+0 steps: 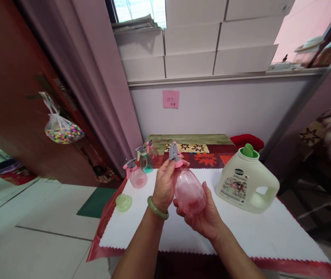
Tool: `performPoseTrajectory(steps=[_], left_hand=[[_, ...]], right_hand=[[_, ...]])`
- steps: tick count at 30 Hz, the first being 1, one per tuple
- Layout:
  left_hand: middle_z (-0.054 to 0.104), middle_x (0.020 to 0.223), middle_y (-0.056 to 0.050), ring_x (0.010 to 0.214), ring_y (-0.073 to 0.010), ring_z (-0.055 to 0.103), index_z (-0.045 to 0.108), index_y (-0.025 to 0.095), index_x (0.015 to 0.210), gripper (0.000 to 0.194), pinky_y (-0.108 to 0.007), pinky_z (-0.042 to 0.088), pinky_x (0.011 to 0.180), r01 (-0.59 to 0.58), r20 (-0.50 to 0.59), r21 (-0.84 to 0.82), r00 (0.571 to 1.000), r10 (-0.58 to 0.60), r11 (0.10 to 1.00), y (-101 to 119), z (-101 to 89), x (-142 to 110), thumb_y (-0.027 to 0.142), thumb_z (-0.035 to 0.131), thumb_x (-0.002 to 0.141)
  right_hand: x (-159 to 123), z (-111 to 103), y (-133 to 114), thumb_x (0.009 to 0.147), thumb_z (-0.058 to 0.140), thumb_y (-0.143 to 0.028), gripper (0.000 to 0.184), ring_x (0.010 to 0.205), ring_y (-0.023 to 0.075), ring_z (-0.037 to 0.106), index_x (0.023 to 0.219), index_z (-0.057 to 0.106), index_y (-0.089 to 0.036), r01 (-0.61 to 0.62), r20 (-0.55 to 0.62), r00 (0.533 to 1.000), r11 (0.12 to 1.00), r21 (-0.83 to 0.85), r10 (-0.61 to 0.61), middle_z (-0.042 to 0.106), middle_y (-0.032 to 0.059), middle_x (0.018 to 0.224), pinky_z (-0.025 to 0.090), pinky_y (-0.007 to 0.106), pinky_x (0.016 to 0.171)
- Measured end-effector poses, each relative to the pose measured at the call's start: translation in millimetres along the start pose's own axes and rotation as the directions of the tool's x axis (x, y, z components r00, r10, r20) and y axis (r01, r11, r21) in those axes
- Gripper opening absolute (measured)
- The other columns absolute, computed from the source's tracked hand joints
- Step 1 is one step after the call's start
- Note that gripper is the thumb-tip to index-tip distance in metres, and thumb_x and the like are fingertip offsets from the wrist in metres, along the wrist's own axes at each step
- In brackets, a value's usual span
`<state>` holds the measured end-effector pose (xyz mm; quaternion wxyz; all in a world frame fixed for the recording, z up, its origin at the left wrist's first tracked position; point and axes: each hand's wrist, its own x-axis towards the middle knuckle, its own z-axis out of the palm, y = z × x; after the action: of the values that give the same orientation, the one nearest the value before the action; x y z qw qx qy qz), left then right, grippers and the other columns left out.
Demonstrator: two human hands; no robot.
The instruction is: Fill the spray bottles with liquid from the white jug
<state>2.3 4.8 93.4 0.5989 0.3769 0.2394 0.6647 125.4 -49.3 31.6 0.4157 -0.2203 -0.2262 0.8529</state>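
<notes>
A pink translucent spray bottle (190, 192) with a grey and pink trigger head is held tilted above the white cloth. My left hand (165, 180), with a green bangle at the wrist, is closed around the neck and spray head. From below and the right, my right hand (204, 217) cups the bottle's body. Cloudy liquid shows through its wall. To the right stands a large pale detergent jug (232, 190) with a green piece in its mouth. A light green cap (123, 202) lies at the table's left side.
Another pink spray bottle (138, 178), a teal spray bottle (146, 163) and a further pink one (153, 153) stand at the back left. The white cloth (281, 236) covers the table. A bag of colourful beads (63, 131) hangs from the door.
</notes>
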Motion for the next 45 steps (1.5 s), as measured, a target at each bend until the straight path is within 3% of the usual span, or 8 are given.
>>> performPoseTrajectory(steps=[5,13,26,29,34,37,40,45], left_hand=[[0.077,0.100,-0.009,0.097,-0.0229,0.074,0.077,0.017,0.105,0.030,-0.036,0.054,0.092,-0.019,-0.006,0.034,1.000,0.019,0.999,-0.2,-1.0,-2.4,0.043,0.073,0.090],[0.078,0.109,-0.008,0.100,-0.0194,0.070,0.079,0.020,0.109,0.034,-0.030,0.050,0.092,-0.062,-0.123,0.251,0.988,0.095,0.966,-1.3,-2.4,-5.4,0.035,0.084,0.079],[0.077,0.090,-0.005,0.082,-0.0147,0.069,0.076,0.017,0.092,0.027,-0.027,0.051,0.082,-0.024,-0.114,0.207,0.992,0.049,0.978,9.1,-0.8,-6.4,0.032,0.089,0.073],[0.078,0.096,-0.007,0.089,-0.0162,0.070,0.078,0.016,0.095,0.028,-0.028,0.050,0.088,-0.030,-0.109,0.207,0.993,0.053,0.978,8.9,-1.8,-7.0,0.034,0.087,0.075],[0.076,0.089,-0.003,0.083,-0.0128,0.067,0.076,0.017,0.088,0.025,-0.026,0.050,0.084,-0.034,-0.149,0.200,0.987,0.065,0.979,4.7,-4.4,-6.2,0.032,0.088,0.074],[0.077,0.091,-0.004,0.083,-0.0136,0.068,0.076,0.017,0.091,0.028,-0.027,0.050,0.085,-0.006,-0.157,0.185,0.987,0.035,0.983,0.8,-6.1,-5.0,0.033,0.089,0.073],[0.079,0.099,-0.007,0.093,-0.0179,0.071,0.078,0.016,0.099,0.031,-0.032,0.050,0.093,0.027,-0.120,0.170,0.993,-0.007,0.985,-2.3,-8.4,-3.6,0.034,0.088,0.075],[0.079,0.106,-0.011,0.106,-0.0233,0.071,0.080,0.015,0.102,0.029,-0.037,0.048,0.103,0.043,-0.037,0.148,0.999,-0.038,0.988,-2.7,-12.1,-2.3,0.037,0.081,0.082]], right_hand=[[3.1,-4.4,-1.2,0.078,0.050,-0.091,0.089,0.071,0.0196,0.069,0.114,0.069,-0.012,-0.019,-0.038,0.999,0.996,0.082,0.022,0.076,0.0159,0.094,0.049,0.023,0.050],[8.4,-0.8,10.4,0.084,0.060,-0.078,0.066,0.073,0.0221,0.072,0.117,0.069,-0.022,0.220,-0.224,0.950,0.975,-0.006,-0.216,0.076,0.0100,0.101,0.050,0.027,0.052],[8.7,-14.2,22.2,0.058,0.088,-0.063,0.087,0.101,0.0284,0.068,0.132,0.057,-0.028,0.413,-0.101,0.879,0.850,-0.326,-0.465,0.067,0.0105,0.126,0.061,0.040,0.074],[13.5,-21.7,27.0,0.053,0.095,-0.050,0.097,0.107,0.0301,0.066,0.135,0.048,-0.028,0.500,-0.157,0.735,0.684,-0.531,-0.660,0.062,0.0118,0.132,0.062,0.046,0.080],[20.1,-29.6,34.9,0.049,0.099,-0.044,0.105,0.120,0.0327,0.062,0.135,0.043,-0.024,0.430,-0.104,0.316,0.240,-0.870,-0.943,0.059,0.0162,0.135,0.054,0.050,0.101],[21.0,-27.9,35.6,0.052,0.099,-0.045,0.105,0.123,0.0327,0.062,0.138,0.041,-0.022,0.408,-0.003,0.206,0.089,-0.909,-0.979,0.059,0.0178,0.136,0.052,0.051,0.104],[19.8,-28.3,33.4,0.051,0.099,-0.045,0.104,0.121,0.0322,0.063,0.136,0.044,-0.022,0.398,-0.048,0.232,0.140,-0.907,-0.972,0.061,0.0163,0.134,0.053,0.048,0.102],[17.5,-33.5,28.8,0.053,0.096,-0.048,0.095,0.109,0.0309,0.066,0.132,0.050,-0.023,0.453,-0.189,0.512,0.450,-0.770,-0.838,0.063,0.0132,0.130,0.058,0.044,0.087]])
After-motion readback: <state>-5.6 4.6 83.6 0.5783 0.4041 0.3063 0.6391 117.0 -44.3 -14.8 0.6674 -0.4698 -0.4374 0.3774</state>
